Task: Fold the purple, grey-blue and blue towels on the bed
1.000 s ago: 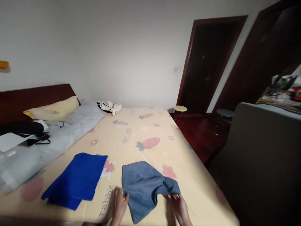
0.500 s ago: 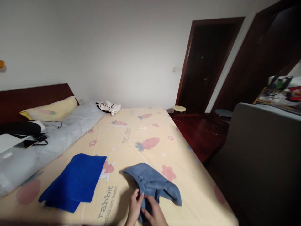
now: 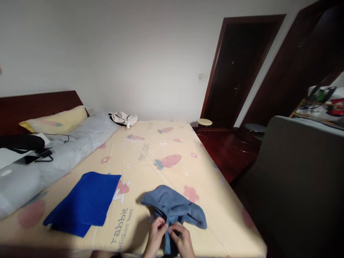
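A crumpled grey-blue cloth (image 3: 174, 204) lies bunched near the front edge of the bed; whether it is a towel or a garment I cannot tell. My left hand (image 3: 157, 231) pinches its near part from the left, fingers curled. From the right, my right hand (image 3: 180, 234) grips the same part, thumb and fingers closed on the fabric. Between the two hands a narrow strip of the cloth hangs toward me. Off to the left, a bright blue folded cloth (image 3: 87, 200) lies flat on the sheet, apart from both hands.
The bed (image 3: 150, 143) wears a yellow carrot-print sheet. Along its left run a grey quilt (image 3: 80, 138), a yellow pillow (image 3: 56, 122) and a phone (image 3: 29, 159). A white bag (image 3: 123, 119) rests at the far end. Stools (image 3: 204, 122) and a grey panel (image 3: 295, 179) stand right.
Both hands keep hold of the grey-blue cloth while its near part is gathered into a narrower strip. The fingers have shifted slightly right, and the view has tilted a little.
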A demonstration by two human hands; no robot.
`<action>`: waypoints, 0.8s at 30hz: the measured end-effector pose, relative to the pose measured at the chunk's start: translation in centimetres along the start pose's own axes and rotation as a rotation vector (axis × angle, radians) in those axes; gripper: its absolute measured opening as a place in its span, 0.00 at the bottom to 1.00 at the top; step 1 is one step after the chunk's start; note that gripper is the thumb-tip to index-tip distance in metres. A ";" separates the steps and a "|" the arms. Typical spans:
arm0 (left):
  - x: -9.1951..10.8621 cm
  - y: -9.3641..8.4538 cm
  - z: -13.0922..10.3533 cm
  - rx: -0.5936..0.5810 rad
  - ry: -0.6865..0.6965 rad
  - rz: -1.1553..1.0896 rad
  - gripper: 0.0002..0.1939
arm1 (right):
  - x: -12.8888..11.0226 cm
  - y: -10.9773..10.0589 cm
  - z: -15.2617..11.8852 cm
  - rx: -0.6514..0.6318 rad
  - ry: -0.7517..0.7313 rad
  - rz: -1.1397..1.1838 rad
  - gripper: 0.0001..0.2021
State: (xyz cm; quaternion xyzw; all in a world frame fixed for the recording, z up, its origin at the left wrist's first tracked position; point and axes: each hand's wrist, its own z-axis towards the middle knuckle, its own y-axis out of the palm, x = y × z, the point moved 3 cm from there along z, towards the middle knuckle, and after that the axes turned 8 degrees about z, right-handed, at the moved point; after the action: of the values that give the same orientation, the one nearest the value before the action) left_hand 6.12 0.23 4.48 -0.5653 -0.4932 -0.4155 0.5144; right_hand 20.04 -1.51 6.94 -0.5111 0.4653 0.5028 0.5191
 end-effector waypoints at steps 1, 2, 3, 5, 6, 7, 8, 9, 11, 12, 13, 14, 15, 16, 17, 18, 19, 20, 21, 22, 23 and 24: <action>0.0 0.0 -0.1 -0.011 -0.004 -0.016 0.25 | 0.2 -0.1 0.0 0.014 0.004 0.018 0.20; 0.0 0.0 -0.2 -0.022 -0.009 -0.033 0.25 | 0.5 -0.1 0.0 0.021 0.025 0.049 0.20; 0.1 -0.1 -0.3 -0.032 -0.013 -0.049 0.25 | 0.9 -0.1 0.0 0.021 0.060 0.096 0.20; 0.1 -0.1 -0.4 -0.054 -0.027 -0.078 0.25 | 1.9 -0.1 0.0 0.005 0.156 0.229 0.20; 0.0 -0.1 -0.5 -0.072 -0.039 -0.089 0.26 | 2.4 0.0 -0.1 -0.004 0.205 0.305 0.20; -0.1 -0.1 -0.5 -0.089 -0.050 -0.100 0.26 | 2.8 0.0 -0.1 -0.006 0.249 0.385 0.20; -0.2 0.0 -0.5 -0.102 -0.059 -0.109 0.27 | 3.2 0.0 -0.2 0.002 0.286 0.467 0.20; -0.4 0.1 -0.5 -0.112 -0.066 -0.114 0.27 | 3.6 0.0 -0.3 0.014 0.317 0.545 0.20; -1.0 0.4 -0.4 -0.131 -0.076 -0.131 0.28 | 3.8 0.0 -0.4 0.021 0.358 0.662 0.19; -1.3 0.6 -0.4 -0.141 -0.085 -0.145 0.28 | 3.8 0.0 -0.5 0.013 0.367 0.696 0.18; -1.6 0.9 -0.5 -0.155 -0.097 -0.166 0.28 | 3.7 0.1 -0.5 -0.003 0.373 0.715 0.18; -1.9 1.2 -0.5 -0.171 -0.108 -0.191 0.27 | 3.5 0.1 -0.5 -0.022 0.376 0.726 0.17; -2.2 1.4 -0.6 -0.181 -0.115 -0.219 0.26 | 3.4 0.2 -0.6 -0.036 0.379 0.738 0.17; -2.5 1.6 -0.7 -0.179 -0.122 -0.245 0.25 | 3.3 0.2 -0.6 -0.042 0.382 0.758 0.16; -2.7 1.6 -0.7 -0.165 -0.134 -0.271 0.23 | 3.2 0.1 -0.6 -0.037 0.384 0.786 0.16; -2.9 1.4 -0.8 -0.128 -0.165 -0.306 0.21 | 3.2 -0.1 -0.6 -0.022 0.384 0.815 0.16; -3.2 0.9 -0.8 -0.076 -0.215 -0.348 0.19 | 3.2 -0.5 -0.5 0.008 0.380 0.842 0.16; -3.5 0.3 -0.8 -0.016 -0.277 -0.391 0.17 | 3.3 -1.1 -0.4 0.050 0.375 0.864 0.16; -3.7 -0.6 -0.7 0.043 -0.336 -0.426 0.15 | 3.4 -1.9 -0.2 0.105 0.372 0.880 0.16; -3.8 -1.6 -0.5 0.089 -0.390 -0.460 0.14 | 3.4 -3.1 0.0 0.172 0.373 0.888 0.16; -3.8 -2.8 -0.3 0.122 -0.434 -0.495 0.12 | 3.5 -4.5 0.3 0.239 0.374 0.886 0.18; -3.8 -4.1 0.0 0.147 -0.465 -0.531 0.11 | 3.5 -6.0 0.6 0.301 0.370 0.876 0.19</action>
State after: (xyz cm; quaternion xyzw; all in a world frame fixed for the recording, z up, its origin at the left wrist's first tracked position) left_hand 1.44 -0.35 1.52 -0.4583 -0.7552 -0.3584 0.3020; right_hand 26.24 -0.53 3.87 -0.2677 0.7878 0.5020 0.2358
